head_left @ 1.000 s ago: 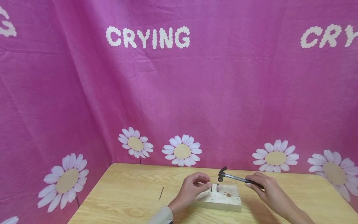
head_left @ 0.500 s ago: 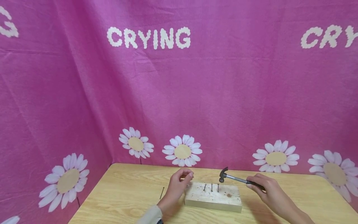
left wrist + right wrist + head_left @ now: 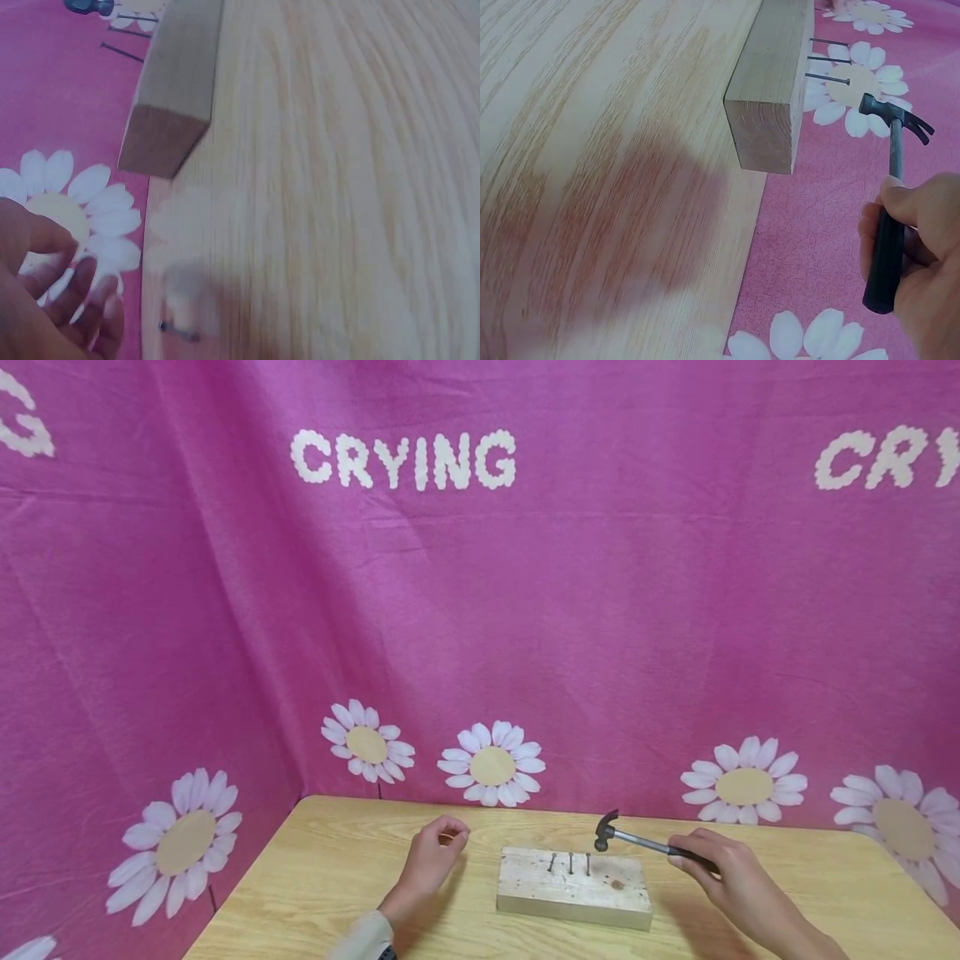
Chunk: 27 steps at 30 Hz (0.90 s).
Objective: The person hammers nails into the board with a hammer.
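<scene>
My right hand grips a claw hammer by its black handle, its head held above the table, just beyond the wooden block's right end. Three nails stand in a row in the pale wooden block; the leftmost leans slightly. My left hand is over the table left of the block, apart from it, fingers loosely bent with nothing visible between them. In the left wrist view a loose nail lies on the tabletop near that hand; in the head view the hand and forearm cover it.
The wood-grain table carries the block near its middle. Behind and to the left hangs a pink cloth with white lettering and daisies, close to the table's back edge.
My left hand has let go of the leftmost nail, which stands in the block, and has moved left over the loose nail. The right hand and hammer have barely shifted.
</scene>
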Each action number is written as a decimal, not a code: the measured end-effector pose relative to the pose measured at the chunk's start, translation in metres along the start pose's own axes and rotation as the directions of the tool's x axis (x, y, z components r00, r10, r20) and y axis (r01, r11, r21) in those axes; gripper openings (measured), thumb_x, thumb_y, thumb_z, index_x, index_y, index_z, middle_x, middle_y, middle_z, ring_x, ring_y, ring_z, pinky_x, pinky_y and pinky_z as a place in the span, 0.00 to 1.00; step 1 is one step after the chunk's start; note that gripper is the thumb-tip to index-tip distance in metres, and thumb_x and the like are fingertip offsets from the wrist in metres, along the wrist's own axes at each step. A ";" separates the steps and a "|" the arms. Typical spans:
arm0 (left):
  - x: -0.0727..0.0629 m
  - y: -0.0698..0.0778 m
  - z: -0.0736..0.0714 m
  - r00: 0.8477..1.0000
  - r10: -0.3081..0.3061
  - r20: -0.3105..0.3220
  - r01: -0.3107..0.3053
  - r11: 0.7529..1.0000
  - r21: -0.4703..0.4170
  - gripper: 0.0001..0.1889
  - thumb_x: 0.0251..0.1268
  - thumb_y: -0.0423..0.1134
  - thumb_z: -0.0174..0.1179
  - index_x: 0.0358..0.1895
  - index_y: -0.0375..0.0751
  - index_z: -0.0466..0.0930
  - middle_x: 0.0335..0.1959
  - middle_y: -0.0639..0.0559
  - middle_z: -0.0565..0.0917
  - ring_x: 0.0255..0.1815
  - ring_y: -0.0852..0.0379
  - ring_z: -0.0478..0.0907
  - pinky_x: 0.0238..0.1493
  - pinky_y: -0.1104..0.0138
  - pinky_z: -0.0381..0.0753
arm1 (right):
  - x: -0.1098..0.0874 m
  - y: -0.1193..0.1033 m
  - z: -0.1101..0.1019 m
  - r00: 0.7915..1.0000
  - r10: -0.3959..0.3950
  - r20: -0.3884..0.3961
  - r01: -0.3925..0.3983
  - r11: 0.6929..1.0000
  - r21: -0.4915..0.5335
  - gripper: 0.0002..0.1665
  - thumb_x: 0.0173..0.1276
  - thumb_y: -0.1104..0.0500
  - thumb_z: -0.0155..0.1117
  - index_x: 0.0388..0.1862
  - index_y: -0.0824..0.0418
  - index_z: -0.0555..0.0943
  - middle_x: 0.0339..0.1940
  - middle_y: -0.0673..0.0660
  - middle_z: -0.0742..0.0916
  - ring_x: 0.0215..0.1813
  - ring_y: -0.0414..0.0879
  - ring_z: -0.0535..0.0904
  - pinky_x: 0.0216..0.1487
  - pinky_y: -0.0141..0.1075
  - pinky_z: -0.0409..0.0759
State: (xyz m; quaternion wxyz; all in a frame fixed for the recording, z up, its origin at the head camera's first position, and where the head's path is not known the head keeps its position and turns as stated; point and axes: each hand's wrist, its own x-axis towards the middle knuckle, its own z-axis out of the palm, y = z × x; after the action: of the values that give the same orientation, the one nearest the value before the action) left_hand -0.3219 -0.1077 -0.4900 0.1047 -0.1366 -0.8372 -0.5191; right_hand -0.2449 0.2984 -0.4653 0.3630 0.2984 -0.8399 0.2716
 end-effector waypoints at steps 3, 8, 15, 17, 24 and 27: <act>-0.003 -0.001 -0.010 1.000 -0.016 -0.002 0.016 0.995 0.096 0.03 0.69 0.32 0.65 0.42 0.35 0.84 0.39 0.47 0.86 0.37 0.57 0.80 0.39 0.67 0.79 | 0.000 0.000 -0.001 1.000 0.008 0.000 -0.008 1.000 -0.007 0.21 0.49 0.77 0.77 0.41 0.59 0.89 0.31 0.39 0.83 0.33 0.27 0.70 0.31 0.20 0.67; -0.007 0.000 -0.023 0.998 -0.065 0.002 0.062 0.959 0.278 0.09 0.64 0.36 0.70 0.42 0.37 0.83 0.39 0.47 0.84 0.39 0.53 0.80 0.38 0.58 0.77 | 0.000 0.001 -0.003 1.000 0.014 0.002 -0.014 1.000 -0.022 0.22 0.49 0.77 0.77 0.41 0.59 0.89 0.31 0.40 0.83 0.33 0.27 0.72 0.32 0.21 0.69; -0.013 0.000 -0.031 0.982 -0.164 0.096 0.111 0.905 0.411 0.15 0.57 0.40 0.74 0.37 0.36 0.78 0.31 0.51 0.77 0.33 0.55 0.72 0.34 0.60 0.72 | -0.003 0.003 -0.007 1.000 0.028 0.007 -0.028 0.998 -0.054 0.21 0.49 0.76 0.78 0.41 0.59 0.89 0.32 0.39 0.83 0.34 0.27 0.72 0.33 0.21 0.70; -0.015 0.000 -0.031 0.982 -0.160 0.098 0.100 0.887 0.452 0.15 0.57 0.40 0.74 0.36 0.37 0.77 0.31 0.51 0.76 0.32 0.54 0.72 0.34 0.58 0.72 | -0.003 0.004 -0.008 0.999 0.031 0.008 -0.031 0.998 -0.060 0.21 0.49 0.76 0.78 0.41 0.59 0.89 0.32 0.39 0.83 0.33 0.26 0.72 0.33 0.21 0.70; -0.006 -0.025 -0.023 0.981 -0.159 0.109 0.082 0.855 0.513 0.12 0.52 0.34 0.68 0.20 0.46 0.73 0.22 0.56 0.76 0.25 0.56 0.72 0.27 0.59 0.71 | -0.003 0.003 -0.010 1.000 0.029 0.008 -0.028 0.998 -0.059 0.21 0.49 0.77 0.77 0.41 0.60 0.89 0.31 0.39 0.83 0.33 0.27 0.72 0.33 0.20 0.70; 0.001 -0.047 -0.019 0.978 -0.166 0.128 0.074 0.844 0.531 0.15 0.49 0.33 0.66 0.14 0.51 0.71 0.14 0.60 0.74 0.20 0.59 0.70 0.22 0.62 0.69 | -0.004 0.004 -0.010 0.999 0.033 0.010 -0.032 0.998 -0.052 0.21 0.50 0.77 0.77 0.41 0.60 0.89 0.31 0.39 0.83 0.33 0.26 0.71 0.32 0.20 0.70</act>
State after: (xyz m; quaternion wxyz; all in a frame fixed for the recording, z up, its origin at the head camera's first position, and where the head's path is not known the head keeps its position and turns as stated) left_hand -0.3375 -0.1446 -0.5205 0.0337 -0.0936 -0.9595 -0.2635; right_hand -0.2408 0.3092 -0.4634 0.3617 0.2766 -0.8533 0.2539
